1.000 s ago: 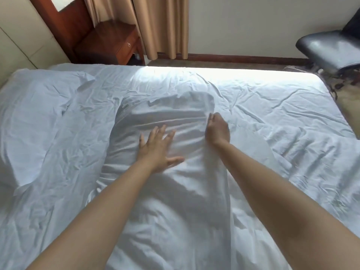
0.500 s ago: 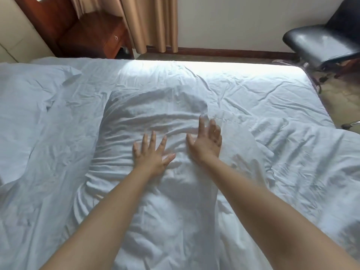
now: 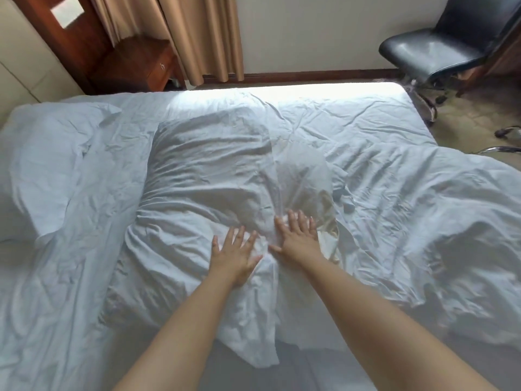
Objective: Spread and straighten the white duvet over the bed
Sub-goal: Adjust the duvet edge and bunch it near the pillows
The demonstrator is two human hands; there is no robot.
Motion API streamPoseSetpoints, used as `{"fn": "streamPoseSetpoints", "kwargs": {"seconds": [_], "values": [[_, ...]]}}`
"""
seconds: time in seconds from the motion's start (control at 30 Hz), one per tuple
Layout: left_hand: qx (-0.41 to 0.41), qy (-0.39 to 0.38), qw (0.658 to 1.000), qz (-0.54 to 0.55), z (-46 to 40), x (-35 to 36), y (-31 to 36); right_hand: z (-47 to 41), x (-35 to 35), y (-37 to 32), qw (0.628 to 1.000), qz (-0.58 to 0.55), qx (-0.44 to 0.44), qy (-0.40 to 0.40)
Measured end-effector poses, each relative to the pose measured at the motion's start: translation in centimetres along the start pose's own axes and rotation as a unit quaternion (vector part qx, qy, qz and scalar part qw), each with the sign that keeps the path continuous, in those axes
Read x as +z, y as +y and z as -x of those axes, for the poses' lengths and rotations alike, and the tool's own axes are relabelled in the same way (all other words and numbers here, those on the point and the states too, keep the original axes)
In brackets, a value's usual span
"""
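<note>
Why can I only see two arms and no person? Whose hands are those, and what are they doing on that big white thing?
The camera sits on the person's head and looks down, so you see only their arms, just as you see your own. There is one picture, taken from up there. The left hand and the right hand lie flat, side by side, with fingers spread, pressing on a white duvet that is bunched up on the bed. They hold nothing; they only push on the cloth. A pillow lies at the left. Behind the bed are a black chair, tan curtains and a wooden nightstand.
</note>
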State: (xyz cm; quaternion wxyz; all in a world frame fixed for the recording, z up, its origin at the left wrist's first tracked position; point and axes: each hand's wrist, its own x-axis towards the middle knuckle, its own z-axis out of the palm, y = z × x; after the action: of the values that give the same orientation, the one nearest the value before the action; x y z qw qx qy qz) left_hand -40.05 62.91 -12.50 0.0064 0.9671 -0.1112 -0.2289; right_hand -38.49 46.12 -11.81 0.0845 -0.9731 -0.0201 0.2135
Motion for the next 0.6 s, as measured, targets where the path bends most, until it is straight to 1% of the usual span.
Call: {"fn": "streamPoseSetpoints", "kwargs": {"seconds": [0.1,0.2,0.27,0.37,0.5,0.6], "values": [[-0.006,-0.028,1.000,-0.009,2.2,0.6,1.3,3.7,1.5,0.9,0.999,-0.012,0.003,-0.034],[-0.006,-0.057,0.998,-0.021,5.1,1.3,3.1,6.7,2.6,1.9,0.999,0.001,-0.016,-0.052],[-0.019,-0.073,0.997,-0.015,7.3,2.0,4.5,8.3,3.0,2.7,0.998,0.005,-0.036,-0.046],[-0.031,-0.080,0.996,-0.015,10.8,2.8,6.5,10.4,2.5,3.8,0.998,-0.028,-0.052,-0.013],[-0.030,-0.067,0.997,-0.036,14.9,2.0,8.1,13.9,0.8,4.6,0.995,-0.081,-0.046,0.024],[-0.032,-0.033,0.998,-0.044,17.2,0.4,9.1,17.1,0.5,5.1,0.993,-0.099,-0.039,0.042]]}}
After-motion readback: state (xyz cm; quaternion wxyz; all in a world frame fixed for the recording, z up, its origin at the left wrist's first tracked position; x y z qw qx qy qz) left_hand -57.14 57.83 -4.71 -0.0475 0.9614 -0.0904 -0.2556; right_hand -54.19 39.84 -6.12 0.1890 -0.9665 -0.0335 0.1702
